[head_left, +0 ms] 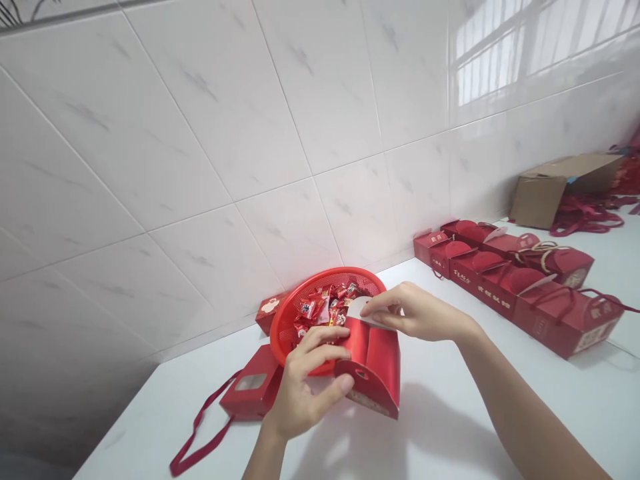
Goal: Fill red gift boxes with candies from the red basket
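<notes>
Between my hands is a red gift box (pixel 384 357) with a rounded flap facing me and a pale flap at its far end. My left hand (pixel 313 380) grips the near left side, thumb against the rounded flap and fingers along the top edge. The fingers of my right hand (pixel 405 312) pinch the far flap. Just behind the box stands a red plastic basket (pixel 279 333) with wrapped candies (pixel 325 308) inside, partly hidden by my left hand and the box.
To the left lies a red box (pixel 250 393) with a window and a ribbon handle (pixel 197 427). Another small red box (pixel 267 310) sits behind the basket. At right are rows of red gift boxes (pixel 500 283), then a cardboard box (pixel 537 197) beside loose red ribbons (pixel 585 213). A tiled wall (pixel 200 133) bounds the white table.
</notes>
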### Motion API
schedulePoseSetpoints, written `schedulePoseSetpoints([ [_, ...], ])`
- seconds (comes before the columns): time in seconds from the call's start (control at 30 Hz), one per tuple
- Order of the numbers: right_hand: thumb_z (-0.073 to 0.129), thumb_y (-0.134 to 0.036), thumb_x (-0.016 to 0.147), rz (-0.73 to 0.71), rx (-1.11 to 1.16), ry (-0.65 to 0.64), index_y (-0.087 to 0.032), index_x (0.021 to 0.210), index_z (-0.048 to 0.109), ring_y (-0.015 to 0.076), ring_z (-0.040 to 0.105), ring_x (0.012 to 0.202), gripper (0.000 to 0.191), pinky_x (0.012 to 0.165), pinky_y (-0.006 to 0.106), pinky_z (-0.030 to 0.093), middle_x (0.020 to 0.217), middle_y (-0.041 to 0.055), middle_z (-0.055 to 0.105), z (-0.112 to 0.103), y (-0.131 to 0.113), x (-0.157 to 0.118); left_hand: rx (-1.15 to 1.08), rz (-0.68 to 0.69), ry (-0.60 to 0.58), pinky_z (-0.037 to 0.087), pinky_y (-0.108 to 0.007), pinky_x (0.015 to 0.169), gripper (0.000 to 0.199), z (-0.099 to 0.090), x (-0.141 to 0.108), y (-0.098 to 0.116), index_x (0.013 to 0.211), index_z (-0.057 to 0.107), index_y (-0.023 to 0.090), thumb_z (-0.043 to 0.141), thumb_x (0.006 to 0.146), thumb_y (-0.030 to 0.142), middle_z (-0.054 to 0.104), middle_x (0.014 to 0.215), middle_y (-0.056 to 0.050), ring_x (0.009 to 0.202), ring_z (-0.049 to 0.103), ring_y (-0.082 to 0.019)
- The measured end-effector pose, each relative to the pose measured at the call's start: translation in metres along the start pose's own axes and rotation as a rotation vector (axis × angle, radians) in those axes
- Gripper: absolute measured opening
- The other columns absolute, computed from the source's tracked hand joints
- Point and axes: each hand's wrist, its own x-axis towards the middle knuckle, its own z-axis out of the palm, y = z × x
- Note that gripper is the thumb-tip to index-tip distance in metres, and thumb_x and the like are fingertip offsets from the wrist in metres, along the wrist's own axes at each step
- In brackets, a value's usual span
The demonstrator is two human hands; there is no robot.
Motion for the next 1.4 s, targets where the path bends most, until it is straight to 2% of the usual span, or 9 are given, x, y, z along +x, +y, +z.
schedulePoseSetpoints([
  [0.13, 0.051, -0.027, 0.095, -0.001, 0.027, -0.075, -0.019, 0.100, 0.075, 0.0127, 0.059, 0.071, 0.026, 0.066, 0.023, 0.044, 0.084, 0.0024, 0.072, -0.012, 0.001, -0.007, 0.028, 0.029, -0.029, 0.047, -0.044, 0.096, 0.018, 0.006, 0.001, 0.009, 0.073, 0.066, 0.021, 0.065, 0.089, 0.031, 0.068, 0.112, -0.009, 0.109, 0.057, -0.026],
  [0.3, 0.051, -0.026, 0.095, -0.013, 0.097, -0.267, -0.018, 0.106, 0.074, 0.0135, 0.064, 0.076, 0.028, 0.069, 0.023, 0.047, 0.091, 0.0045, 0.074, -0.027, -0.002, -0.018, -0.036, -0.008, -0.135, 0.050, -0.044, 0.094, 0.019, 0.015, 0.000, 0.023, 0.072, 0.065, 0.021, 0.066, 0.088, 0.033, 0.069, 0.106, -0.009, 0.103, 0.060, -0.026],
  [0.5, 0.061, -0.015, 0.084, 0.094, -0.094, -0.415, -0.019, 0.108, 0.075, 0.0144, 0.065, 0.075, 0.028, 0.067, 0.023, 0.046, 0.091, 0.0033, 0.076, -0.010, 0.019, -0.011, 0.096, -0.092, -0.370, 0.052, -0.037, 0.080, 0.023, 0.048, 0.002, 0.016, 0.075, 0.070, 0.021, 0.062, 0.089, 0.037, 0.070, 0.092, -0.007, 0.087, 0.062, -0.022],
  [0.67, 0.061, -0.011, 0.083, 0.076, -0.048, -0.466, -0.021, 0.118, 0.070, 0.0167, 0.066, 0.096, 0.037, 0.083, 0.025, 0.047, 0.115, 0.0045, 0.073, -0.002, 0.030, -0.014, 0.138, -0.197, -0.328, 0.049, -0.033, 0.074, 0.025, 0.065, 0.006, 0.004, 0.073, 0.067, 0.019, 0.057, 0.091, 0.034, 0.070, 0.083, -0.005, 0.080, 0.063, -0.021],
  [0.77, 0.059, -0.017, 0.088, 0.064, 0.004, -0.465, -0.022, 0.130, 0.063, 0.0170, 0.065, 0.100, 0.042, 0.087, 0.026, 0.047, 0.120, 0.0054, 0.070, -0.005, 0.030, -0.025, 0.111, -0.282, -0.232, 0.050, -0.033, 0.075, 0.015, 0.070, 0.006, 0.001, 0.089, 0.066, 0.020, 0.061, 0.089, 0.034, 0.071, 0.089, -0.003, 0.082, 0.065, -0.021],
  [1.0, 0.063, -0.034, 0.090, 0.152, 0.003, -0.330, -0.019, 0.135, 0.055, 0.0205, 0.064, 0.101, 0.048, 0.088, 0.031, 0.049, 0.120, 0.0098, 0.067, 0.016, 0.037, -0.059, 0.131, -0.189, -0.110, 0.054, -0.037, 0.090, 0.025, 0.085, 0.001, -0.001, 0.115, 0.060, 0.021, 0.058, 0.090, 0.028, 0.061, 0.119, -0.010, 0.107, 0.064, -0.024],
  [1.13, 0.058, -0.035, 0.093, 0.166, -0.070, -0.173, -0.017, 0.137, 0.051, 0.0254, 0.057, 0.120, 0.048, 0.103, 0.041, 0.044, 0.134, 0.0144, 0.060, 0.037, 0.038, -0.078, 0.203, -0.101, -0.136, 0.045, -0.043, 0.108, 0.039, 0.093, -0.003, -0.005, 0.132, 0.053, 0.020, 0.051, 0.094, 0.024, 0.052, 0.141, -0.013, 0.132, 0.050, -0.027],
  [1.3, 0.051, -0.038, 0.096, 0.239, -0.185, 0.015, -0.024, 0.142, 0.046, 0.0288, 0.038, 0.141, 0.048, 0.118, 0.056, 0.026, 0.149, 0.0122, 0.047, 0.065, 0.035, -0.102, 0.235, -0.093, -0.231, 0.044, -0.043, 0.110, 0.033, 0.101, -0.006, -0.011, 0.127, 0.057, 0.020, 0.041, 0.099, 0.024, 0.049, 0.145, -0.011, 0.135, 0.047, -0.025],
  [1.4, 0.051, -0.040, 0.095, 0.353, -0.250, 0.173, -0.026, 0.139, 0.050, 0.0314, 0.037, 0.143, 0.047, 0.114, 0.056, 0.034, 0.153, 0.0132, 0.041, 0.079, 0.035, -0.114, 0.247, -0.115, -0.229, 0.047, -0.042, 0.106, 0.029, 0.104, -0.007, -0.011, 0.121, 0.060, 0.019, 0.041, 0.099, 0.025, 0.049, 0.142, -0.012, 0.132, 0.049, -0.026],
])
